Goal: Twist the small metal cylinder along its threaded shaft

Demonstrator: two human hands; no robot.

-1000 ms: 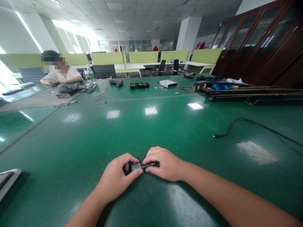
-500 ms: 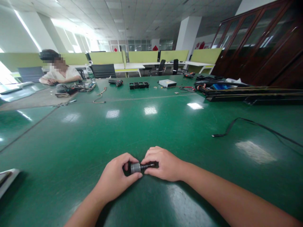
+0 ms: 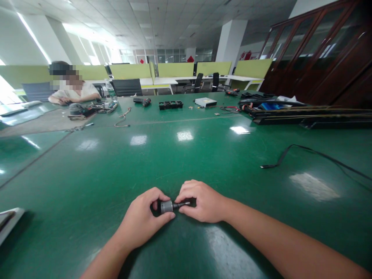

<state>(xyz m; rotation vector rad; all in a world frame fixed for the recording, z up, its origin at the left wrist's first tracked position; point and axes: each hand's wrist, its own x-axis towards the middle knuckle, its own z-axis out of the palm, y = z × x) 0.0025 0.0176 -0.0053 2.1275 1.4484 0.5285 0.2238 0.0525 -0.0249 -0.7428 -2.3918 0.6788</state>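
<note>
Both of my hands rest on the green table (image 3: 180, 162) near its front edge and pinch one small part between them. The part is a short grey metal cylinder (image 3: 166, 206) with a thin dark threaded shaft (image 3: 181, 204) sticking out to the right. My left hand (image 3: 142, 221) is closed around the cylinder end. My right hand (image 3: 202, 201) is closed on the shaft end with thumb and fingers. What lies inside either palm is hidden.
A black cable (image 3: 293, 153) trails across the table to the right. Long dark rails (image 3: 308, 114), a white box (image 3: 205, 102), a black tray (image 3: 171, 105) and a drill (image 3: 142, 101) lie at the far side. A seated person (image 3: 71, 91) works at far left. A white object (image 3: 7, 224) sits at the left edge.
More of the grey cylinder shows now, as my left thumb has shifted off it. Both hands stay in the same spot on the table.
</note>
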